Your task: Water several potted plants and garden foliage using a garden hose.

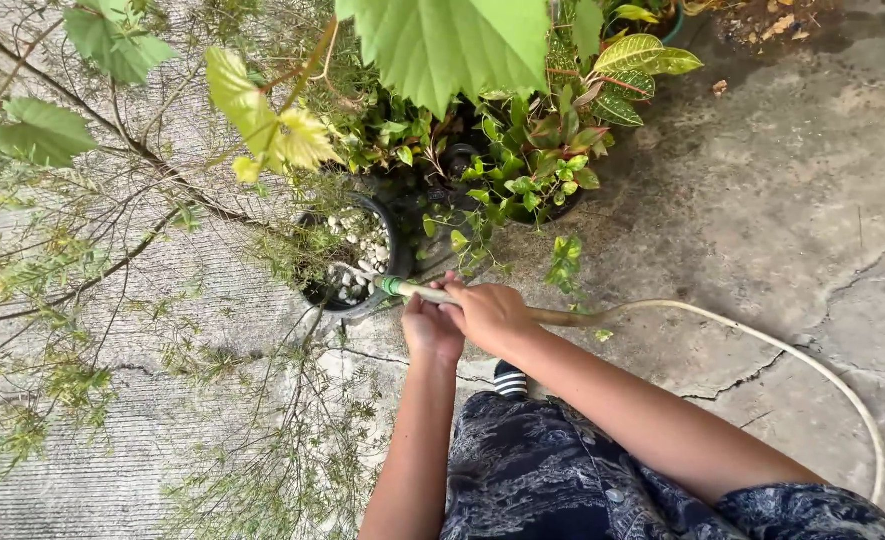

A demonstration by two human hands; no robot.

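Note:
A pale garden hose (762,340) curves across the concrete from the lower right to my hands. My right hand (487,312) grips the hose near its end. My left hand (430,325) holds the same hose just below and beside the right one. The hose's green tip (390,286) points into a black pot (387,225) filled with white pebbles and a thin-stemmed shrub. Water runs over the pebbles near the tip.
Several potted plants with green and yellow-veined leaves (532,170) stand behind the black pot. Large leaves (442,40) hang close to the camera. Thin branches (92,270) spread over the left. Cracked, partly wet concrete (792,200) lies to the right.

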